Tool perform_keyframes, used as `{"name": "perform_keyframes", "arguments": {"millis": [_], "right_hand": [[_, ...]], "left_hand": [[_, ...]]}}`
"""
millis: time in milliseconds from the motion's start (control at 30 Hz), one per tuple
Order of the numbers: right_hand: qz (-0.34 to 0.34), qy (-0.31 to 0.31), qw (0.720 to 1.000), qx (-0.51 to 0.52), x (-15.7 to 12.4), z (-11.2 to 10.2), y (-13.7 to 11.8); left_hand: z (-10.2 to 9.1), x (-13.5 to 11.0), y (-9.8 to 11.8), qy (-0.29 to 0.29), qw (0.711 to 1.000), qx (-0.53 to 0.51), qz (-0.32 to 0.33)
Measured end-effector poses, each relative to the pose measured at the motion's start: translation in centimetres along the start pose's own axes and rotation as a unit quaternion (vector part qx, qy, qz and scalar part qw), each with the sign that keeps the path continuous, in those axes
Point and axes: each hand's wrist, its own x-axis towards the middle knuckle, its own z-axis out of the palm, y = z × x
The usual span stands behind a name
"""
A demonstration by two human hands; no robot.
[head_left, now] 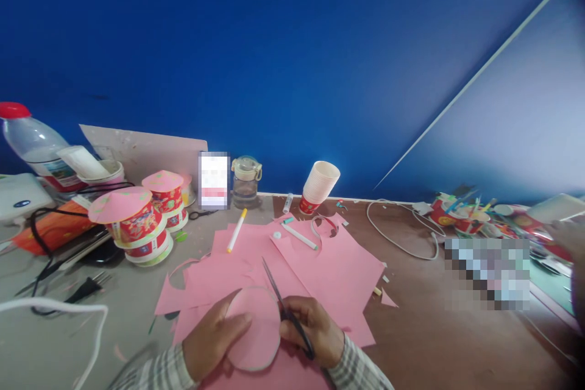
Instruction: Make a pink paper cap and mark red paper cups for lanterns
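A round pink paper disc (256, 341) with a marked edge is held in my left hand (214, 329), the thumb lying across its face. My right hand (315, 326) grips dark-handled scissors (298, 324); their blades point up and away, close beside the disc's right edge. Whether the blades touch the paper I cannot tell. Beneath both hands lie overlapping pink paper sheets (329, 274), some with curved cut edges. On them rest a yellow-capped marker (236, 230) and a green marker (299, 236) with its cap off.
A leaning stack of paper cups (320, 187) and a lidded water jar (245, 183) stand behind the paper. To the left are red paper-cup models with pink cone tops (121, 204), a plug (89, 287) and a large bottle (39, 149). A white cable (397, 237) curls to the right.
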Motion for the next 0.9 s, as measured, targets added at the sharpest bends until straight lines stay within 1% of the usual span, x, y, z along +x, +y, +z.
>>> {"name": "perform_keyframes", "arguments": {"millis": [100,133,200,267,333,433,567,700,767,833,900], "right_hand": [[-0.030,0.034,0.999,0.013,0.4,-0.2,0.5],[-0.044,0.051,0.998,0.018,0.5,-0.1,0.6],[-0.068,0.092,0.993,0.027,0.6,0.2,0.8],[-0.070,0.119,0.990,0.032,0.5,0.8,0.9],[-0.052,0.113,0.992,0.034,0.4,1.5,0.8],[-0.033,0.101,0.994,0.042,0.4,2.4,0.8],[-0.036,0.147,0.987,0.055,0.6,2.8,0.9],[-0.061,0.152,0.985,0.052,0.6,2.0,1.2],[-0.072,0.160,0.984,0.029,0.3,1.4,1.0],[-0.056,0.148,0.987,-0.001,0.0,0.8,0.6],[-0.025,0.111,0.993,-0.033,-0.2,0.5,0.2]], "left_hand": [[0.3,0.0,0.4,-0.085,0.995,-0.032,-0.030],[0.4,0.1,0.5,-0.100,0.993,-0.041,-0.039],[0.6,0.1,0.8,-0.114,0.991,-0.045,-0.052],[0.6,0.0,0.8,-0.118,0.991,-0.034,-0.057],[0.6,0.0,0.7,-0.111,0.992,-0.024,-0.053],[0.5,0.1,0.4,-0.077,0.996,-0.024,-0.041],[0.6,0.1,0.3,-0.040,0.997,-0.053,-0.023],[0.9,0.2,0.8,0.010,0.998,-0.066,-0.014],[0.9,0.4,1.1,0.032,0.998,-0.062,-0.002],[0.7,0.5,1.0,0.040,0.998,-0.057,0.003],[0.5,0.6,0.8,0.041,0.998,-0.052,0.010]]}}
